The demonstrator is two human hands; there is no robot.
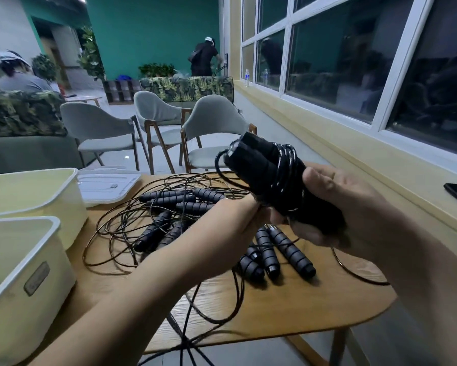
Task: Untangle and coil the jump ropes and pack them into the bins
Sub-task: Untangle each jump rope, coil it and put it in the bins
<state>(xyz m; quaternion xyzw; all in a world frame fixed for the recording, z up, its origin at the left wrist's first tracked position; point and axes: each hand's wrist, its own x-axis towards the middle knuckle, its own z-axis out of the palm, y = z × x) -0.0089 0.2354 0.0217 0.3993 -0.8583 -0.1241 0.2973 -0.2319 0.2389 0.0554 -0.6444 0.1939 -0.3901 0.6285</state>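
Both hands hold a wound-up jump rope above the table.
The right hand curls round its black handles, which are wrapped in thin cord. The left hand pinches its lower end. Tangled ropes lie on the table beside two pale bins.

One view: head cam, wide-angle, worn by person at table, facing fwd and down. Close-up: left hand and right hand hold rope dead centre, near lens. Bins at 9 o'clock edge, chairs at 12, window at 1–3. Straight lines bow twd frame edges.
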